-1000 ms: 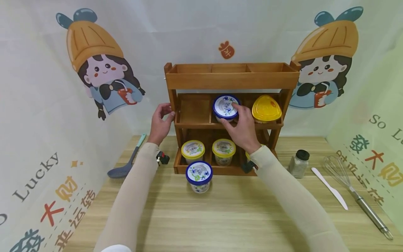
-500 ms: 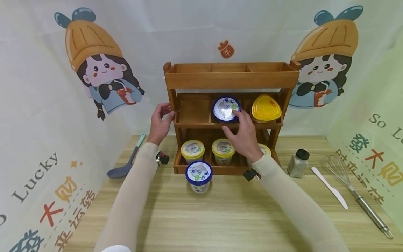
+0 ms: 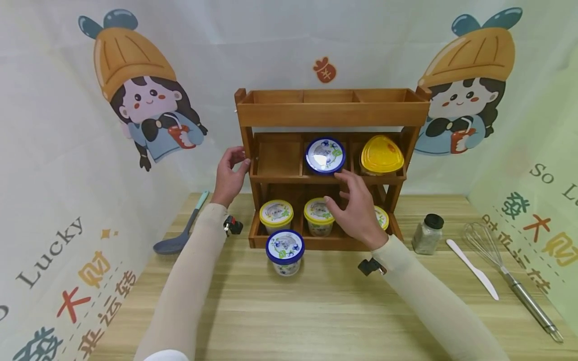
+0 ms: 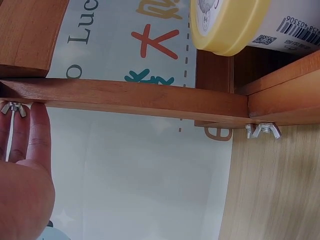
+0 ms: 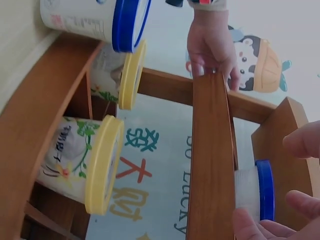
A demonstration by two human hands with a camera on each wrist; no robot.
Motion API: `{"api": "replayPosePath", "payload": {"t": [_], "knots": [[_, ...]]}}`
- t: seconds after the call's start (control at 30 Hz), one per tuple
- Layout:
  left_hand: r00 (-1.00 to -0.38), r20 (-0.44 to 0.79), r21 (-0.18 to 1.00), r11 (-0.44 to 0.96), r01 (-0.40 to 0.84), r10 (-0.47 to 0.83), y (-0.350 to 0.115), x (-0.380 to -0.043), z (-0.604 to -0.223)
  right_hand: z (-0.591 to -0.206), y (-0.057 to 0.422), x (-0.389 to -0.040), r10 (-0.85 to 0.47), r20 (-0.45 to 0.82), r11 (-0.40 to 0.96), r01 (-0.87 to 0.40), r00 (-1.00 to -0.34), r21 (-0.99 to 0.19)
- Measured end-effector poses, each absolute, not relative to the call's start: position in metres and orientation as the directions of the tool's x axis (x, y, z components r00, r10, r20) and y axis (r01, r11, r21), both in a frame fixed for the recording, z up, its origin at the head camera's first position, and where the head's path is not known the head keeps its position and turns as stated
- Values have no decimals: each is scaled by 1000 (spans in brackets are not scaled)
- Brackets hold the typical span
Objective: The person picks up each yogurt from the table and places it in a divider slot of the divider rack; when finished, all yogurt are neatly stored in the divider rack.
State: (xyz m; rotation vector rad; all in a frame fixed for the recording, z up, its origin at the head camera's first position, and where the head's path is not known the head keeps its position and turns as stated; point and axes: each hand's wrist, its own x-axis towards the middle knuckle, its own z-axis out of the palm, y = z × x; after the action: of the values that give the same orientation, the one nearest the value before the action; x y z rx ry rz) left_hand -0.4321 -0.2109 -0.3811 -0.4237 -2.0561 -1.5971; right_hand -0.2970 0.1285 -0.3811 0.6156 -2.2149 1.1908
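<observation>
My left hand [image 3: 229,175] holds the left side of the wooden rack [image 3: 334,116]; in the left wrist view its fingertips [image 4: 39,117] reach the side rail by a wing nut. A round tub with a blue-rimmed lid [image 3: 325,155] sits in the middle compartment of the rack's middle tier. Just below and right of that tub is my right hand [image 3: 358,208], fingers loosely bent and holding nothing. To the tub's right sits a yellow-lidded triangular container [image 3: 382,155]. A second blue-lidded tub [image 3: 285,250] stands on the table before the rack.
Several yellow-lidded tubs [image 3: 276,214] stand in the bottom tier, one partly behind my right hand. On the right lie a black-capped jar [image 3: 428,234], a white plastic knife [image 3: 473,269] and a whisk [image 3: 515,286]. A ladle [image 3: 178,240] lies on the left.
My right hand has let go of the blue-lidded tub in the middle tier and drawn back down and to the right. The tub stays in its compartment; my left hand keeps its place.
</observation>
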Motion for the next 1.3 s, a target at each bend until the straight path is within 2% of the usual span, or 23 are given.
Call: {"api": "replayPosePath", "payload": {"t": [0.17, 0.6, 0.73, 0.93, 1.13, 1.3], "knots": [[-827, 559, 809, 261, 527, -64, -210, -430, -378, -386, 125, -289, -179, 661, 481, -651, -729, -587], [-838, 542, 820, 255, 512, -59, -199, -401, -359, -421, 107, -283, -319, 540, 424, -627, -779, -654], [-838, 542, 821, 247, 514, -58, -201, -406, -362, -430, 100, -282, -361, 478, 418, -597, -801, -685], [-825, 561, 810, 247, 532, -61, -209, -430, -377, -445, 92, -281, -418, 422, 495, -591, -804, -637], [-838, 542, 821, 249, 513, -61, -209, -428, -377, -456, 87, -277, -471, 296, 479, -523, -831, -705], [-839, 540, 825, 239, 512, -65, -210, -427, -377, -463, 85, -275, -508, 242, 501, -512, -827, -698]]}}
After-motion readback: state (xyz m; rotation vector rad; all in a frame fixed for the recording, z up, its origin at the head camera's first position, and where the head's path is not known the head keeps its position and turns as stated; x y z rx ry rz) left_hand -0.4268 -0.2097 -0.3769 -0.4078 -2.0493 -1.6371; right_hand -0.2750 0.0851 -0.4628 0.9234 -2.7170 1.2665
